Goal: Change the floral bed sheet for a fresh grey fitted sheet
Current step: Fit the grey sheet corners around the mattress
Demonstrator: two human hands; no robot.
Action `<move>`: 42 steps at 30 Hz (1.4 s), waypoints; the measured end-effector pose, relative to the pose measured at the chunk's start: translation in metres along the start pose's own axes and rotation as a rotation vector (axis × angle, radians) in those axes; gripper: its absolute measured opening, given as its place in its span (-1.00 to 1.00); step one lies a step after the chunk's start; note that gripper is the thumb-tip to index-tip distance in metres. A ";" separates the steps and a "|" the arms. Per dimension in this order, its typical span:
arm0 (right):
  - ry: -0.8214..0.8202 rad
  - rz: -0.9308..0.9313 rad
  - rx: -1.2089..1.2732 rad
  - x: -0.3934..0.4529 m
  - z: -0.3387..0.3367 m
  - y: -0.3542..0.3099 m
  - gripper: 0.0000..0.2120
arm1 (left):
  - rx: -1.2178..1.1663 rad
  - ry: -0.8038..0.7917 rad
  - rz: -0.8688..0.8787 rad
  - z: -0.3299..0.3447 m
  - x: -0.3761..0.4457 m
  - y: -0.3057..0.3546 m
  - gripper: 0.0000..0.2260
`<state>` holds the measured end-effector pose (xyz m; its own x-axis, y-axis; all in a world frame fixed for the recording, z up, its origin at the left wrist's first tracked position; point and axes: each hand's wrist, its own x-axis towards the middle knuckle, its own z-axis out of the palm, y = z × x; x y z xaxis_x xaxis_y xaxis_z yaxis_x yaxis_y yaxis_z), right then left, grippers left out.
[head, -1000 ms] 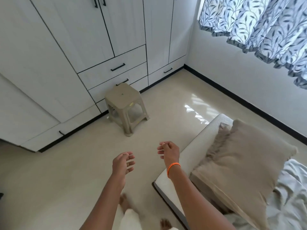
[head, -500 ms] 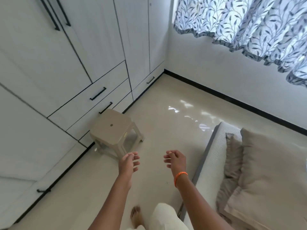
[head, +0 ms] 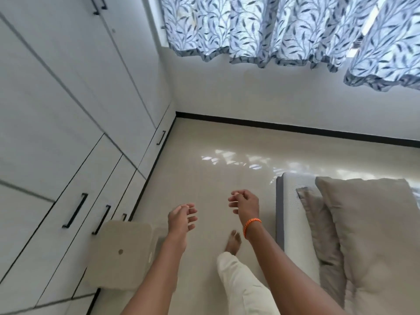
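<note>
Both my hands are held out in front of me over the floor, empty. My left hand (head: 181,220) has its fingers spread loosely. My right hand (head: 245,204), with an orange band on the wrist, has its fingers curled loosely and holds nothing. To the right lies the bare white mattress (head: 289,214) with a grey edge. Two beige pillows (head: 372,230) rest on it. No floral sheet and no grey sheet shows in the head view.
A beige plastic stool (head: 120,253) stands by my left arm, against the white wardrobe (head: 68,133) with black handles. Glossy cream floor (head: 204,178) runs ahead to the wall under a leaf-print curtain (head: 284,30). My bare foot (head: 233,243) steps forward.
The view has swung right and moved forward along the bed. The stool now sits close at my lower left. Both hands stay empty and held out.
</note>
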<state>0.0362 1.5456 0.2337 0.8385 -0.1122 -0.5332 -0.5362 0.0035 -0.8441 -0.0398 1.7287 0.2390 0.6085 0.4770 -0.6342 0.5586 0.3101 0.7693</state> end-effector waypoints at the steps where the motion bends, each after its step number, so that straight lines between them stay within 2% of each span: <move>1: 0.013 0.001 0.000 0.023 0.002 -0.016 -0.83 | 0.019 -0.014 0.003 0.018 0.020 0.020 -0.78; 9: 0.161 0.005 0.020 0.175 -0.015 -0.139 -0.80 | 0.129 -0.184 0.023 0.169 0.137 0.159 -0.77; 15: 0.298 0.042 0.107 0.285 -0.038 -0.201 -0.81 | 0.225 -0.324 -0.015 0.278 0.218 0.231 -0.77; 19: 0.412 0.056 0.168 0.366 -0.057 -0.242 -0.82 | 0.302 -0.412 0.021 0.367 0.284 0.286 -0.77; 26: 0.652 0.079 0.347 0.469 -0.104 -0.318 -0.83 | 0.582 -0.638 0.072 0.527 0.352 0.367 -0.75; 33: 0.891 0.123 0.540 0.538 -0.181 -0.343 -0.83 | 0.733 -0.848 0.022 0.704 0.351 0.391 -0.74; 37: 0.988 0.148 0.660 0.584 -0.254 -0.348 -0.84 | 0.835 -1.009 0.053 0.814 0.328 0.375 -0.73; 42: 1.062 0.170 0.771 0.629 -0.359 -0.366 -0.83 | 0.959 -1.107 0.048 0.938 0.288 0.354 -0.74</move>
<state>0.7254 1.1168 0.2280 0.0942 -0.7717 -0.6290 -0.1386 0.6155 -0.7759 0.8619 1.2039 0.2557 0.5021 -0.5280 -0.6849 0.4096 -0.5523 0.7261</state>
